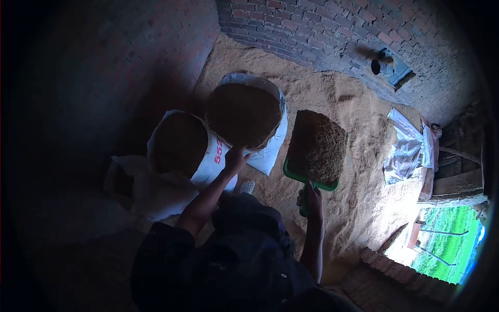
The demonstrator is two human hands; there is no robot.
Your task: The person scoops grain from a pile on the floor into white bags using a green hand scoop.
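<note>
My right hand (311,200) is wrapped round the handle of a green scoop (317,151) heaped with brown grainy material. The scoop is held over the pale loose material on the floor, right of the sacks. My left hand (237,160) is at the near rim of an open white sack (281,138) filled with brown material, its fingers closed at the edge. To the left stands a second filled white sack (210,165) with red digits. A third, partly open white sack (163,200) leans nearer to me.
Loose pale material (364,145) spreads across the floor up to the brick wall (291,31). Flattened white sacks (408,145) lie at the right. A metal fixture (397,70) is on the wall. Bricks (410,273) edge a bright opening at the lower right.
</note>
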